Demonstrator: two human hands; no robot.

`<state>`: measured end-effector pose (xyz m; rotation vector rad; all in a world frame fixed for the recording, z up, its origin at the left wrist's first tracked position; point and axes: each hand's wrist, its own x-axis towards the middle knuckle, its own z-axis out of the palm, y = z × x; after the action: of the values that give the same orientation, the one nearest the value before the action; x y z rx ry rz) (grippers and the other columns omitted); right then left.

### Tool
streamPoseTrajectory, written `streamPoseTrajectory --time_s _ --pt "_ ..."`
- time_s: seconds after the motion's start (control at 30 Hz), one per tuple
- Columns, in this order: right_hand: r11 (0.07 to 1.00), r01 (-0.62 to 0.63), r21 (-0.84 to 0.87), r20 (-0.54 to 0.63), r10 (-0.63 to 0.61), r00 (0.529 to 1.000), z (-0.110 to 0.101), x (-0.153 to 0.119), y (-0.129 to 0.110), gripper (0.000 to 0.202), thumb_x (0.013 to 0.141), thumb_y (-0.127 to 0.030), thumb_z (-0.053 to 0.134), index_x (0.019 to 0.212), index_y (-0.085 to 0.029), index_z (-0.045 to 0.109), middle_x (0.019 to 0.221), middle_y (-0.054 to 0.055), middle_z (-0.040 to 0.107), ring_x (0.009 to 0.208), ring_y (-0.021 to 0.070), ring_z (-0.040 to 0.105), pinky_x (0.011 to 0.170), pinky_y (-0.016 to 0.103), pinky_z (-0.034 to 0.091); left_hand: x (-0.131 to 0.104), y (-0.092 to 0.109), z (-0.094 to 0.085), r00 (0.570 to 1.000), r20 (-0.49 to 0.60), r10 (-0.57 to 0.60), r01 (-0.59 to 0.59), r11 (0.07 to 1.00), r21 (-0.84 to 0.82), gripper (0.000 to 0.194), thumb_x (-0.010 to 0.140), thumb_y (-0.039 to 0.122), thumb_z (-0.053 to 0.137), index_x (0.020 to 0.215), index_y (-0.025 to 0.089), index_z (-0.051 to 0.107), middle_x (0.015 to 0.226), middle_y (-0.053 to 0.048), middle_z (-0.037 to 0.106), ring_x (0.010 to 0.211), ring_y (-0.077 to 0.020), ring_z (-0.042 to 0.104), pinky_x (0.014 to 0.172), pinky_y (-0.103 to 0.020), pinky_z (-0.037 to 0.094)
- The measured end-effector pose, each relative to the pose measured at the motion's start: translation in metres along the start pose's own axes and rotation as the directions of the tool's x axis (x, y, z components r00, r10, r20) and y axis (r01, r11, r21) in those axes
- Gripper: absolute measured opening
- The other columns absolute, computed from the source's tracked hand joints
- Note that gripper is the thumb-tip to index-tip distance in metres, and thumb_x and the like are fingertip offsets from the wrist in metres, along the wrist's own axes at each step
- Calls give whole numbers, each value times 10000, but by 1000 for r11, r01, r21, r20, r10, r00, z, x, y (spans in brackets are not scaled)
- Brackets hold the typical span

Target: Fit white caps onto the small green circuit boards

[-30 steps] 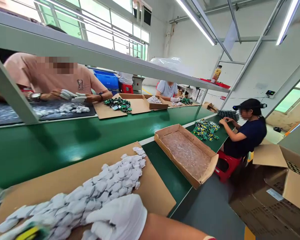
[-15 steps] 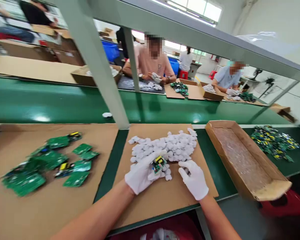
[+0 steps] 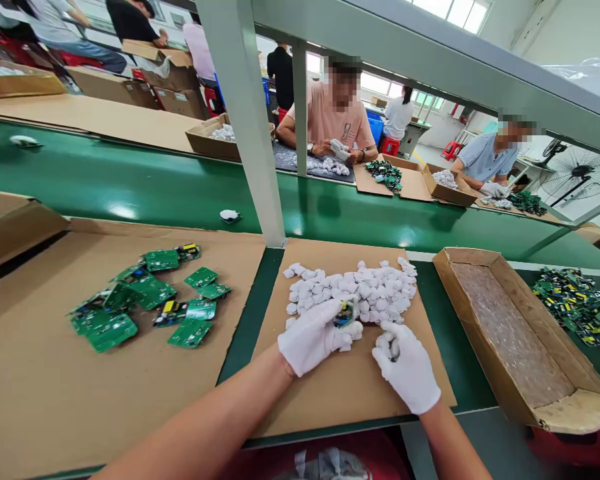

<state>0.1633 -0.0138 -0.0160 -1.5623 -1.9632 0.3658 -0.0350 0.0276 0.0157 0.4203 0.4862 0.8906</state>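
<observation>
My left hand [image 3: 310,341], in a white glove, is closed on a small circuit board [image 3: 345,315] with a yellow part on it. The board is held over the near edge of a heap of small white pieces [image 3: 375,288], which look soft and rounded. These lie on a brown cardboard sheet [image 3: 290,407]. To the right, my gloved right hand [image 3: 409,368] hovers just off the heap with its fingers curled together. Something small and greyish shows between thumb and fingers, too little to name.
Green circuit boards [image 3: 153,290] lie on cardboard at left. A long open carton [image 3: 510,333] stands at right, beside a pile of boards [image 3: 575,303]. A metal post [image 3: 250,133] rises before the green conveyor belt [image 3: 180,187]. Co-workers sit across the belt.
The view has swung left, so everything sits further right. The circuit board in my left hand has turned and shows less of its face. My right hand's fingers have curled inward.
</observation>
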Motion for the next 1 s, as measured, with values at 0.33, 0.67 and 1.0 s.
streamPoseTrajectory --time_s 0.33,0.67,1.0 --pt "879 317 -356 238 -243 940 -10 -40 2 575 740 -284 603 1282 -137 475 1358 129 448 1254 310 373 1035 489 292 -4 -11 3 997 -50 -59 67 984 167 320 784 404 594 986 157 562 719 -17 598 334 11 374 322 -120 224" --pt "871 303 -386 432 -120 894 -21 -42 8 764 734 -369 589 1414 -176 298 1477 67 259 1341 310 228 1089 482 197 -3 -15 5 983 101 -155 136 975 176 296 791 353 590 1000 150 537 1057 -144 627 566 -131 646 381 -160 420" --pt "860 275 -431 362 -115 925 -25 -36 16 693 765 -351 579 1395 -189 340 1450 76 326 1317 319 278 1063 522 227 -3 -22 6 991 -6 -132 128 951 282 474 758 384 637 1143 129 532 979 -151 656 449 -44 520 330 -142 242"
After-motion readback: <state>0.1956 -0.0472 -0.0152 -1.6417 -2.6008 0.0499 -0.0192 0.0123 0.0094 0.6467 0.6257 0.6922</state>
